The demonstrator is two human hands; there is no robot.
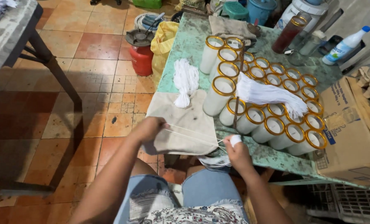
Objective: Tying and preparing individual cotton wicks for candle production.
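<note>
We are seeing glasses (272, 99) standing in rows on the table (185, 45), wick bundle (272, 94) lying across them; cloth (185, 124) left of them, box (351, 128) sitting right.

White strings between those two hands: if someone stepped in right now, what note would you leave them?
Left hand: closed on the far ends of the white strings, pulled taut.
Right hand: pinching the near ends beside a small white wad.
On the green table: rows of gold-rimmed glass candles, one string bundle on the cloth, another lying across the candles.
Done or left: cannot tell.
</note>
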